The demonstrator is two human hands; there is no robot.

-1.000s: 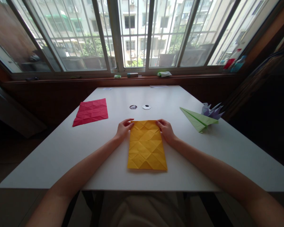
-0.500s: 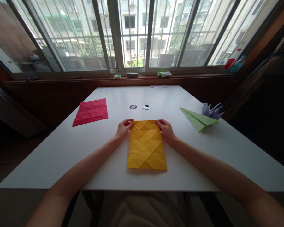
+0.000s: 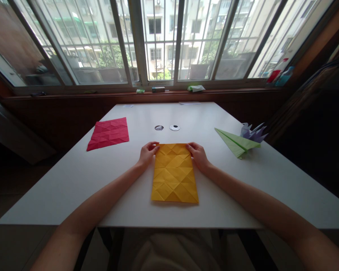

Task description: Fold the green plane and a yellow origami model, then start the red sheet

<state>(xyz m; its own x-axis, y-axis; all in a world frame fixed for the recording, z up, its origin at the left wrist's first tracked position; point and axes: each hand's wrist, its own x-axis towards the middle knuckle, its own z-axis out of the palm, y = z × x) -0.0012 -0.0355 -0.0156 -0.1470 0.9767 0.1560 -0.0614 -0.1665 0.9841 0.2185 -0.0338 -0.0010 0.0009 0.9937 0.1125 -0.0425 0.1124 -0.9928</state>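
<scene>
A yellow sheet of origami paper (image 3: pixel 175 175), creased in a grid of diamonds and triangles, lies before me at the near middle of the white table (image 3: pixel 124 210). At its far left corner my left hand (image 3: pixel 148 152) is closed, pinching the edge between thumb and fingers. My right hand (image 3: pixel 197 152) pinches the far right corner in the same way. The paper's near edge is free and seems slightly raised, with a faint shadow below it.
A creased red paper (image 3: pixel 109 133) lies at the left. On the right are a green paper plane (image 3: pixel 237 142) and a pale purple folded paper piece (image 3: pixel 253 132). Two small round discs, one left (image 3: pixel 159 128) and one right (image 3: pixel 174 128), sit beyond the yellow sheet.
The near edge of the yellow paper has shifted very slightly to the left. Both hands keep their hold at the far corners; nothing else has visibly moved.
</scene>
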